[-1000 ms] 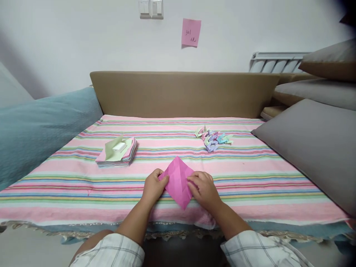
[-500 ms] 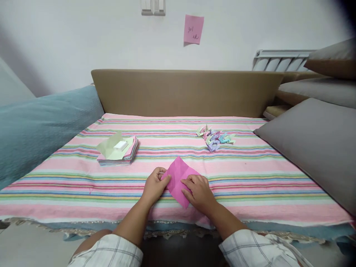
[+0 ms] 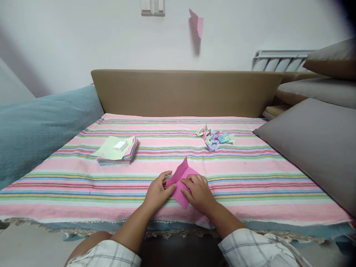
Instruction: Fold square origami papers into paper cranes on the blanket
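A square of bright pink paper (image 3: 180, 196) lies on the striped cloth in front of me, turned corner-up, with its left part raised along a crease. My left hand (image 3: 159, 188) grips the left corner, thumb in front and fingers behind the sheet. From the other side, my right hand (image 3: 198, 190) presses the paper near its middle with curled fingers. Farther back to the right lies a small heap of folded paper pieces (image 3: 213, 140) in pastel colours. To the left is a stack of coloured paper sheets (image 3: 119, 161) with a small white block (image 3: 121, 145) on top.
The striped cloth (image 3: 83, 178) covers the seat up to a brown backrest (image 3: 183, 92). Grey cushions (image 3: 311, 137) pile up at the right, and a blue bolster (image 3: 50, 122) borders the left. A pink note (image 3: 198, 26) hangs on the wall, flapped outward.
My left hand has lifted the left part of the pink paper and moved slightly right. My right hand shifted inward onto the sheet. The wall note has swung outward; the stack's top sheet flutters.
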The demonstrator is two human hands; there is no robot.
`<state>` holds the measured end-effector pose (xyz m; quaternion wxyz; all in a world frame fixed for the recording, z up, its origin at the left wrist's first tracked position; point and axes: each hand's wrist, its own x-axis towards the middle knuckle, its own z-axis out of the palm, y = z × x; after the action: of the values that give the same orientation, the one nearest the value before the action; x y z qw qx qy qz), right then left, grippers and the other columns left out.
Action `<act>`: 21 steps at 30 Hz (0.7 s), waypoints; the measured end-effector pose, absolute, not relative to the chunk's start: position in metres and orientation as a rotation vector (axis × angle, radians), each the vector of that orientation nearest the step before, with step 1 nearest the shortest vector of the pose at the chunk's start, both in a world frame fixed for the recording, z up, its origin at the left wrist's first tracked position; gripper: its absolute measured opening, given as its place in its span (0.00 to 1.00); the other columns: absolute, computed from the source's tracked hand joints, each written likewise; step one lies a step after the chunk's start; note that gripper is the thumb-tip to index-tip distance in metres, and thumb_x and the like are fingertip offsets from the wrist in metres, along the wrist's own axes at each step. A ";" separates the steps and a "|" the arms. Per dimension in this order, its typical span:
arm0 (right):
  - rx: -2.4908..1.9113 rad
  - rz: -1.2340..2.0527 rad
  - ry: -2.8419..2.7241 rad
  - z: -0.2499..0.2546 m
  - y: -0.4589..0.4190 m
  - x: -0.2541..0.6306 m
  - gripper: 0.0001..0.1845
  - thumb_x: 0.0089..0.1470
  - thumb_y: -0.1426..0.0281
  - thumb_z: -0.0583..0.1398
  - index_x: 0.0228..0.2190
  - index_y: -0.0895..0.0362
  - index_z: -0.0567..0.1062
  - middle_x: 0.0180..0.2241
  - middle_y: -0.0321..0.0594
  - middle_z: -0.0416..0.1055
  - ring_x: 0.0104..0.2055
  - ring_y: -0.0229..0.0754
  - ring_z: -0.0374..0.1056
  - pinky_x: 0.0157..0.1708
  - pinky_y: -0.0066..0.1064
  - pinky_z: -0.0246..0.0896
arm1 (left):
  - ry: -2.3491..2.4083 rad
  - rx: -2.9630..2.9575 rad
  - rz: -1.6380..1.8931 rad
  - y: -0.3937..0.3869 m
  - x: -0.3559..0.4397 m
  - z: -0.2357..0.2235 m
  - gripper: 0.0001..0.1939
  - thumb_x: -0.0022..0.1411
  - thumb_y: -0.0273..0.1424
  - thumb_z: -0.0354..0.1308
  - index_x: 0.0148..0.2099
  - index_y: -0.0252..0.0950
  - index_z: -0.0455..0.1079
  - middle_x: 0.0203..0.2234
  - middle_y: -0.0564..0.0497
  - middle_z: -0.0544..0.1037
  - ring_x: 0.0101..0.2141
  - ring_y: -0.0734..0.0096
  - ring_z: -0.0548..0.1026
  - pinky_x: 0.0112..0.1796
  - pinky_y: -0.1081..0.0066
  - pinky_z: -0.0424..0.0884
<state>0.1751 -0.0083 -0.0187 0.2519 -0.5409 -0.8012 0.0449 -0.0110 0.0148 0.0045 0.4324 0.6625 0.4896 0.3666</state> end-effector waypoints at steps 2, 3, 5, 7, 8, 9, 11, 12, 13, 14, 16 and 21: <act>-1.474 0.124 -2.177 -0.019 -0.008 0.175 0.18 0.56 0.63 0.55 0.47 0.52 0.70 0.39 0.42 0.66 0.42 0.45 0.59 0.45 0.40 0.49 | 1.213 1.715 0.899 0.014 -0.010 0.004 0.23 0.52 0.34 0.57 0.51 0.37 0.63 0.33 0.51 0.79 0.33 0.67 0.75 0.35 0.69 0.69; -1.474 0.123 -2.177 -0.019 -0.008 0.175 0.18 0.56 0.62 0.55 0.48 0.52 0.70 0.40 0.42 0.66 0.42 0.46 0.59 0.45 0.40 0.49 | 1.224 1.765 0.901 0.014 -0.009 0.004 0.21 0.52 0.33 0.57 0.50 0.37 0.65 0.34 0.51 0.79 0.34 0.66 0.75 0.36 0.69 0.69; -1.477 0.124 -2.176 -0.020 -0.007 0.175 0.19 0.56 0.62 0.55 0.48 0.53 0.69 0.40 0.43 0.67 0.43 0.46 0.59 0.45 0.40 0.49 | 1.271 1.894 0.880 0.013 -0.009 0.005 0.18 0.51 0.33 0.58 0.46 0.38 0.68 0.34 0.51 0.78 0.35 0.65 0.74 0.38 0.68 0.68; -1.482 0.125 -2.176 -0.020 -0.007 0.175 0.19 0.56 0.62 0.55 0.49 0.53 0.69 0.40 0.43 0.67 0.43 0.47 0.59 0.45 0.40 0.49 | 1.332 2.026 0.824 0.012 -0.009 0.006 0.16 0.52 0.35 0.58 0.45 0.39 0.70 0.33 0.51 0.77 0.37 0.63 0.73 0.40 0.66 0.66; -1.485 0.126 -2.175 -0.020 -0.008 0.175 0.19 0.56 0.62 0.55 0.49 0.53 0.69 0.40 0.43 0.67 0.43 0.47 0.59 0.45 0.40 0.49 | 1.360 2.081 0.789 0.012 -0.009 0.006 0.16 0.52 0.35 0.57 0.44 0.39 0.70 0.33 0.51 0.77 0.37 0.62 0.72 0.41 0.65 0.65; -1.488 0.127 -2.175 -0.020 -0.008 0.175 0.19 0.56 0.62 0.55 0.49 0.53 0.69 0.40 0.43 0.67 0.43 0.47 0.59 0.46 0.41 0.49 | 1.380 2.126 0.755 0.011 -0.009 0.006 0.16 0.53 0.36 0.57 0.45 0.39 0.70 0.33 0.51 0.76 0.37 0.62 0.71 0.42 0.64 0.64; -1.492 0.131 -2.177 -0.019 -0.008 0.175 0.20 0.56 0.62 0.55 0.49 0.53 0.68 0.40 0.43 0.67 0.43 0.47 0.59 0.46 0.40 0.49 | 1.394 2.175 0.722 0.011 -0.009 0.005 0.16 0.53 0.36 0.57 0.45 0.39 0.69 0.34 0.51 0.76 0.38 0.62 0.70 0.44 0.63 0.63; -1.493 0.133 -2.180 -0.018 -0.008 0.175 0.20 0.56 0.62 0.55 0.49 0.54 0.68 0.40 0.43 0.67 0.43 0.47 0.59 0.46 0.40 0.49 | 1.392 2.188 0.719 0.010 -0.009 0.004 0.17 0.53 0.36 0.58 0.46 0.40 0.69 0.35 0.51 0.76 0.39 0.62 0.70 0.44 0.63 0.62; -1.494 0.134 -2.181 -0.018 -0.008 0.175 0.20 0.56 0.62 0.56 0.49 0.54 0.69 0.40 0.43 0.67 0.43 0.47 0.59 0.46 0.40 0.49 | 1.391 2.199 0.720 0.010 -0.009 0.003 0.17 0.52 0.35 0.58 0.46 0.40 0.69 0.35 0.51 0.76 0.39 0.62 0.70 0.45 0.63 0.62; -1.495 0.135 -2.183 -0.018 -0.008 0.175 0.20 0.55 0.62 0.56 0.49 0.54 0.69 0.40 0.43 0.67 0.43 0.47 0.59 0.45 0.40 0.49 | 1.394 2.211 0.721 0.010 -0.009 0.002 0.17 0.52 0.34 0.58 0.46 0.41 0.69 0.35 0.51 0.76 0.39 0.63 0.70 0.45 0.63 0.61; -1.495 0.131 -2.183 -0.018 -0.008 0.175 0.20 0.55 0.63 0.56 0.49 0.54 0.69 0.40 0.43 0.67 0.43 0.47 0.59 0.45 0.40 0.49 | 1.428 2.254 0.711 0.009 -0.008 0.000 0.16 0.51 0.33 0.59 0.45 0.41 0.70 0.34 0.52 0.76 0.39 0.63 0.70 0.44 0.63 0.61; -1.518 0.091 -2.154 -0.021 -0.007 0.174 0.20 0.56 0.63 0.56 0.49 0.55 0.68 0.41 0.44 0.67 0.43 0.47 0.59 0.45 0.40 0.49 | 1.554 2.331 0.682 0.010 -0.003 -0.001 0.12 0.51 0.32 0.60 0.41 0.41 0.71 0.27 0.53 0.75 0.36 0.63 0.70 0.43 0.63 0.61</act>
<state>0.1740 -0.0066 -0.0207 0.2501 -0.5574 -0.7910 0.0333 -0.0030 0.0099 -0.0008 0.1288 0.8016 0.5346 0.2346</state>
